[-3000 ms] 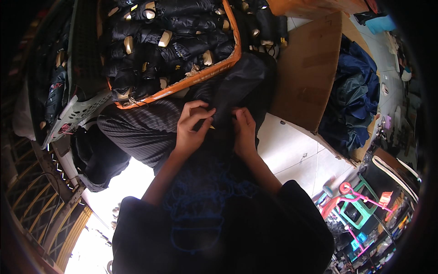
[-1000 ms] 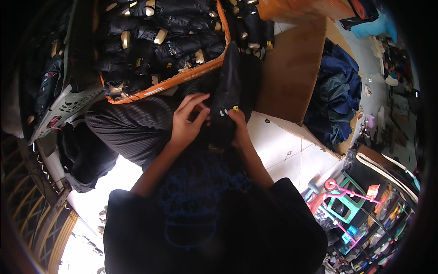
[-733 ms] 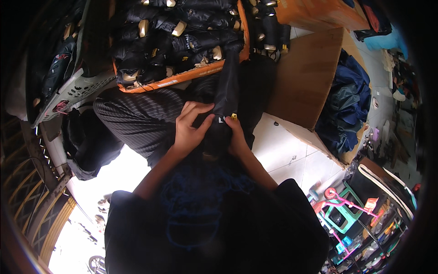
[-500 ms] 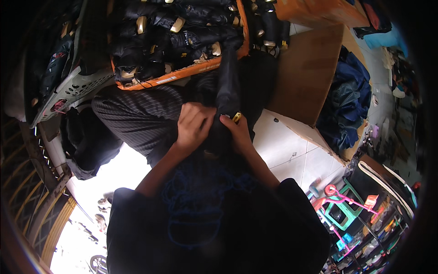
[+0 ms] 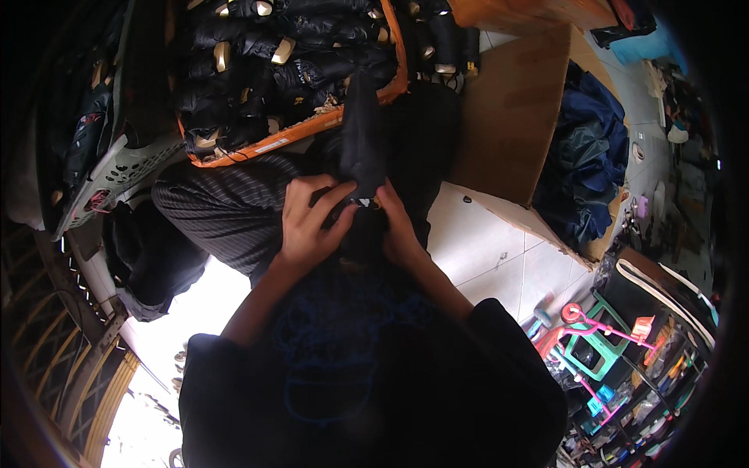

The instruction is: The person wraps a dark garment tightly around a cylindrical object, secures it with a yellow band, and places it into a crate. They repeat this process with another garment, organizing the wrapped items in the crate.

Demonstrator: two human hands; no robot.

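Observation:
A long black bundle of thin cloth, which looks like a folded umbrella (image 5: 363,144), lies lengthwise in front of me, its far end towards the orange-edged box. My left hand (image 5: 310,222) grips its near part from the left, with thumb and fingers pinched around the cloth. On the other side my right hand (image 5: 399,222) holds it, with the thumb along the edge. Between the hands a small white mark and a bit of yellow show on the black cloth. The bundle's near end blends into my dark shirt and is hard to make out.
Several similar black bundles with gold-coloured ends fill an orange-edged box (image 5: 292,139) ahead. A grey perforated crate (image 5: 121,175) stands at left. An open cardboard box (image 5: 511,117) with dark blue cloth (image 5: 589,148) is at right. Nearer right are a green stool (image 5: 597,359) and pink-framed item (image 5: 605,324).
My right hand's yellow piece, plainly visible before, is now mostly covered. The left fingers have spread and re-gripped across the bundle, showing a white mark. The view has shifted slightly.

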